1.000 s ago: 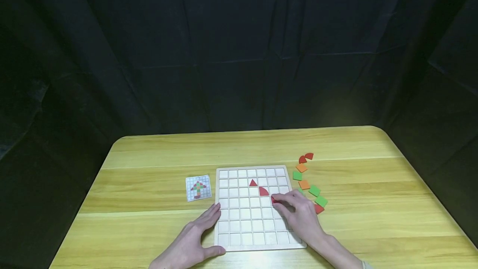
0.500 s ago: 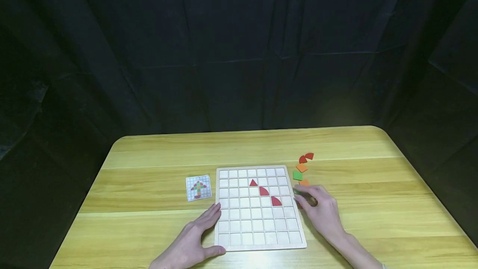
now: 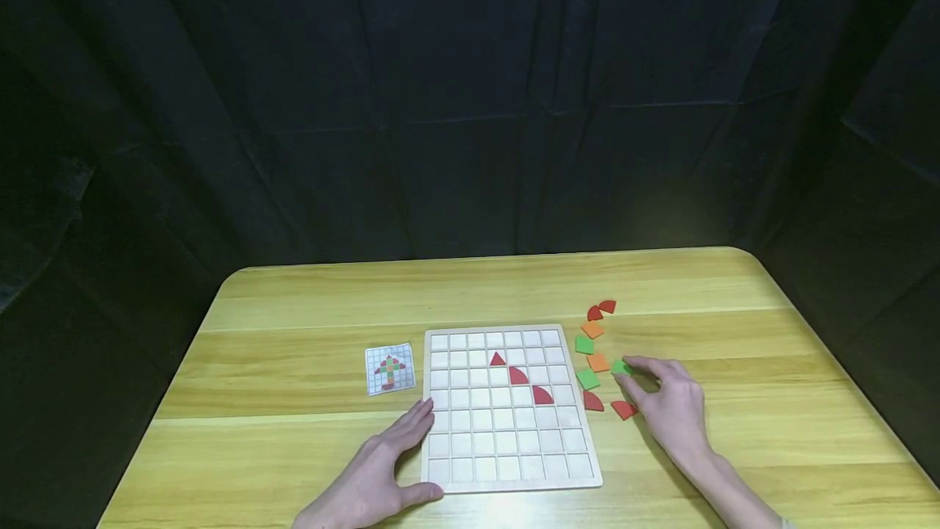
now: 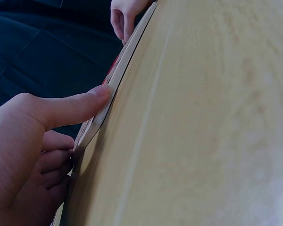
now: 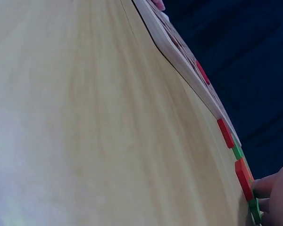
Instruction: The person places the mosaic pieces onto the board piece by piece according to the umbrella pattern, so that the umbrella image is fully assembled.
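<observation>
A white grid board [image 3: 470, 447] in a pale wooden frame lies on the table, with a red triangle [image 3: 497, 359] and two red quarter-circles [image 3: 518, 375] in a diagonal line on it. My left hand [image 3: 374, 468] rests at its lower left, fingertips at the left edge and thumb at the front corner; in the left wrist view the thumb [image 4: 80, 106] presses the frame. To the right of the board, my right hand [image 3: 668, 411] pinches a green square tile [image 3: 621, 366] between thumb and index finger. That tile is partly hidden by the fingers in the right wrist view.
Left of the board lies a small pattern card [image 3: 390, 370] with a coloured arrow-like figure on a grid. Loose pieces line the board's right side: orange squares [image 3: 598, 362], green squares [image 3: 587, 379] and several red pieces [image 3: 593, 402]. A dark curtain [image 3: 470, 104] hangs behind the table.
My right hand has let go of a red quarter-circle on the board and moved right to the green tile among the loose pieces. The left hand has stayed in place.
</observation>
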Available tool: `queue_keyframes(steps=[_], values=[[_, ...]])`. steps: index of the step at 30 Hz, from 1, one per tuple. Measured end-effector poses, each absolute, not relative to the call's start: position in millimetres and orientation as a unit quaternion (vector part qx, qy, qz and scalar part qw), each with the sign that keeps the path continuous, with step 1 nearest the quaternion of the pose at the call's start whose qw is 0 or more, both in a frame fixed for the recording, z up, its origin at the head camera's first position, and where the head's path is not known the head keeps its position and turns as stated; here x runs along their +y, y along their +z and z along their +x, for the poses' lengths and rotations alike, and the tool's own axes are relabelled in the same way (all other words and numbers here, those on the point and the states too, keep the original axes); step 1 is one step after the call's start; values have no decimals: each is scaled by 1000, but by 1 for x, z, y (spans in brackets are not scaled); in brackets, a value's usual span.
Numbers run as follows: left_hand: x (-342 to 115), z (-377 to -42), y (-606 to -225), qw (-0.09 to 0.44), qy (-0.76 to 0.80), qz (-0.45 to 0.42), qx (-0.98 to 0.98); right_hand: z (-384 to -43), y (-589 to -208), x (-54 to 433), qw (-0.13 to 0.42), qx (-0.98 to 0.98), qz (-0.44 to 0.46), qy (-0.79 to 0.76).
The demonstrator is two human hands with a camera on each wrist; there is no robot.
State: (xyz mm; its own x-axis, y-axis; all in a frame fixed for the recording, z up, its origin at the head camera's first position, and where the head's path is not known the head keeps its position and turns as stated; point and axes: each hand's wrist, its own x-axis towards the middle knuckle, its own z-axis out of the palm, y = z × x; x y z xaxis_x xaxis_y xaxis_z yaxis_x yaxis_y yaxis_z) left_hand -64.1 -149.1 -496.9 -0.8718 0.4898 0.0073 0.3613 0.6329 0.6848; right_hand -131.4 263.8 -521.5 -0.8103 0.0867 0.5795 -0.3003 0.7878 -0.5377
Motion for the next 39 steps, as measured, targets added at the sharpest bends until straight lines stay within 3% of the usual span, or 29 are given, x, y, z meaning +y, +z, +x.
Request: queue_keyframes(steps=[21, 39], values=[[-149, -63, -497, 89, 359, 239, 898, -130, -514, 243, 310, -885, 86, 338], [-149, -62, -497, 91, 360, 240, 897, -129, -515, 180, 241, -869, 148, 407]])
